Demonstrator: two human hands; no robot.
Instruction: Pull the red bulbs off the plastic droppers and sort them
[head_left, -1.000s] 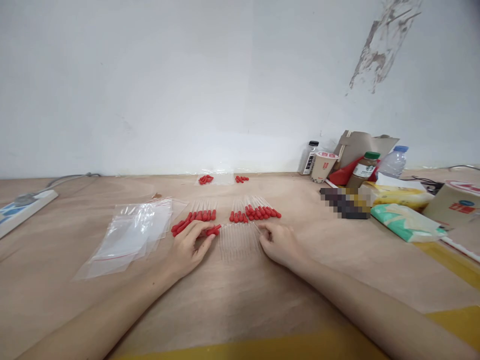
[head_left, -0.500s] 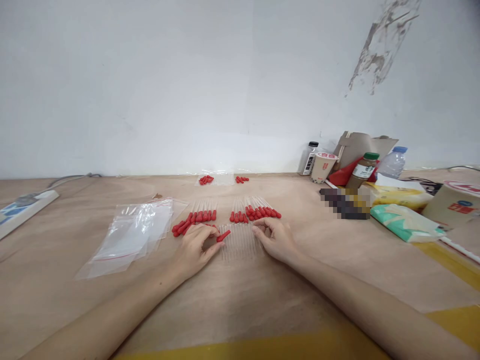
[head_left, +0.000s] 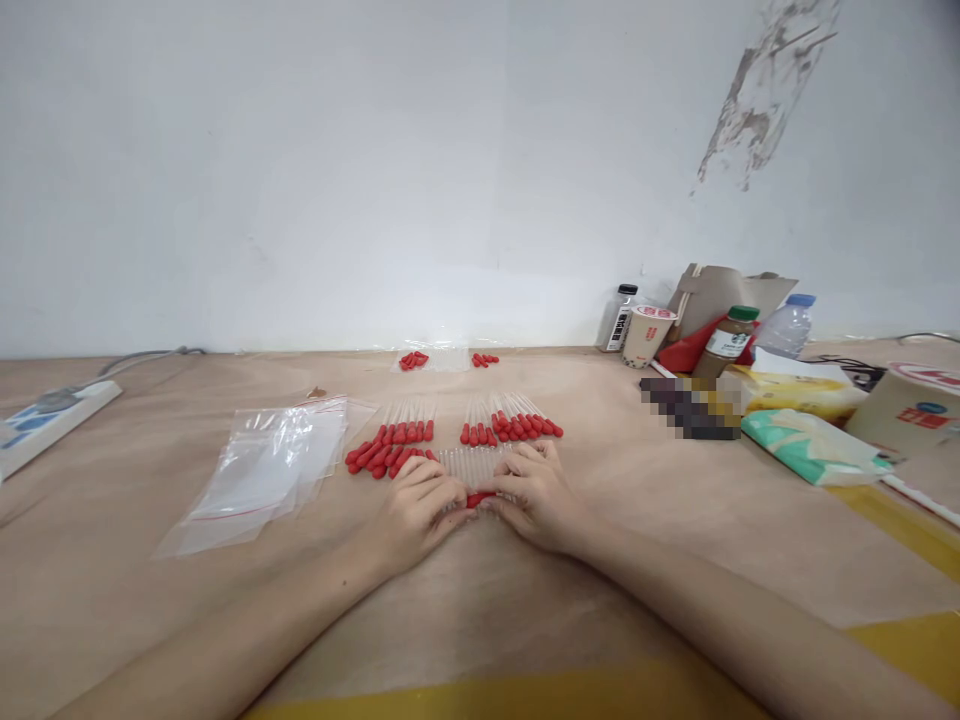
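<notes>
A red rubber dropper bulb lies sideways between my two hands, at the near end of a row of clear glass tubes. My left hand pinches its left end with thumb and fingers. At its right end, my right hand is closed on it too; whether a tube is in those fingers is hidden. Beyond the tubes, droppers with red bulbs form a left group and a right group. More red bulbs lie by my left hand, partly covered by it.
Clear zip bags lie at left, near a power strip. Small red bulbs sit by the wall on clear plastic. At right stand a paper cup, a green-capped bottle and a tissue pack.
My left hand has moved right and nearer to me with the red bulb. My right hand has come left and down, and its fingers have closed on the bulb.
</notes>
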